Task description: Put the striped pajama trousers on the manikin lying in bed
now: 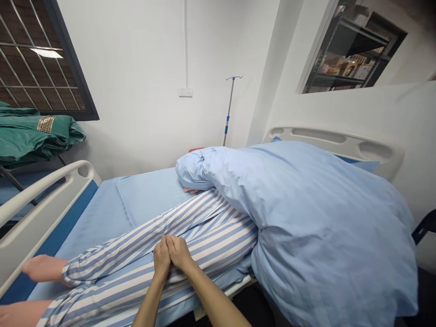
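Observation:
My left hand and my right hand are side by side and touching, both with fingers curled closed, over the near leg around the knee. Whether they hold fabric is hidden under the fingers. Blue-and-white striped trousers cover the legs of a figure lying on its back on the bed; I cannot tell if it is a mannequin. Its bare foot shows at the left. A light blue quilt is bunched over the upper body and hides it, apart from some fingers at its edge.
The bed has a blue sheet, a footboard at left and a headboard at right. An IV pole stands by the wall. Folded green cloth lies beyond the footboard. A dark chair part is at far right.

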Tool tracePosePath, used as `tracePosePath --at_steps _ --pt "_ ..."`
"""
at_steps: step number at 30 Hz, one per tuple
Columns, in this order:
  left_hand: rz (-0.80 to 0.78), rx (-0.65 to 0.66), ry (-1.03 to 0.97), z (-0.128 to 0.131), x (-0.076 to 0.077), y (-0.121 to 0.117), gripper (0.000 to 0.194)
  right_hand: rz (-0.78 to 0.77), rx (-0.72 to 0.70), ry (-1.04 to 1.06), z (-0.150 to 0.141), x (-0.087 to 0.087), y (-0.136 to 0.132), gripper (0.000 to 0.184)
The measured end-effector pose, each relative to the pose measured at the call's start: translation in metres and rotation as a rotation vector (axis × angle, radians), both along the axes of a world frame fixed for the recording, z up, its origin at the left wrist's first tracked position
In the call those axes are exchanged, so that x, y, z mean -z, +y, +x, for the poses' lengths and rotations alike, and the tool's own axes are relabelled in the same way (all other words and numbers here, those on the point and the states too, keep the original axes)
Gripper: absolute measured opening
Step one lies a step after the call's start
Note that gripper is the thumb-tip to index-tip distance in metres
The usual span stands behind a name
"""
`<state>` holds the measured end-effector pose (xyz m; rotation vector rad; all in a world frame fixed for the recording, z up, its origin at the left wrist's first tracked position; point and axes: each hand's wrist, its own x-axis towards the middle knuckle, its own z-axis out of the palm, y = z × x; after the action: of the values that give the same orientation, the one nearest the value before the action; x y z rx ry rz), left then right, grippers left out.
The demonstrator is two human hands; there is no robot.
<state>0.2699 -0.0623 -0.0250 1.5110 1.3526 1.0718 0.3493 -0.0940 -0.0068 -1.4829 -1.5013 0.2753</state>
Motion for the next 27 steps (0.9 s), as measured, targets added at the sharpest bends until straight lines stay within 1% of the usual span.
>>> tracePosePath --at_steps 2,4,7,9,11,13,15,18,21,24,27 --pt "-0.010 -0.019 0.005 0.002 -0.004 -0.001 0.042 -0.021 -0.019 0.049 0.002 0.010 0.001 0.045" --pt "-0.026 -0.018 -0.023 0.006 -0.008 0.000 0.040 -0.028 -0.016 0.103 0.005 0.015 0.002 0.046" --pt "-0.059 -0.038 -0.128 0.017 -0.015 0.000 0.036 -0.016 -0.002 0.249 0.008 0.014 0.005 0.050" --pt "-0.075 -0.047 -0.225 0.026 -0.021 0.000 0.037 -0.002 0.002 0.361 0.011 0.012 0.006 0.052" --pt "-0.073 -0.040 -0.310 0.036 -0.028 -0.002 0.039 0.014 0.038 0.432 0.013 0.011 0.007 0.053" --pt "-0.071 -0.028 -0.374 0.044 -0.034 -0.003 0.040 0.017 0.098 0.443 0.014 0.012 0.007 0.053" --pt "-0.084 -0.036 -0.410 0.047 -0.036 -0.005 0.041 0.010 0.146 0.412 0.013 0.013 0.007 0.052" --pt "-0.115 -0.092 -0.401 0.046 -0.032 -0.006 0.041 -0.011 0.174 0.353 0.012 0.015 0.007 0.049" --pt "-0.127 -0.146 -0.298 0.042 -0.019 -0.008 0.040 -0.033 0.210 0.351 0.012 0.017 0.009 0.046" --pt "-0.102 -0.119 -0.204 0.040 -0.006 -0.009 0.040 -0.032 0.245 0.412 0.013 0.019 0.011 0.045" --pt "-0.066 -0.085 -0.122 0.040 0.002 -0.009 0.042 -0.039 0.236 0.456 0.016 0.021 0.014 0.045"
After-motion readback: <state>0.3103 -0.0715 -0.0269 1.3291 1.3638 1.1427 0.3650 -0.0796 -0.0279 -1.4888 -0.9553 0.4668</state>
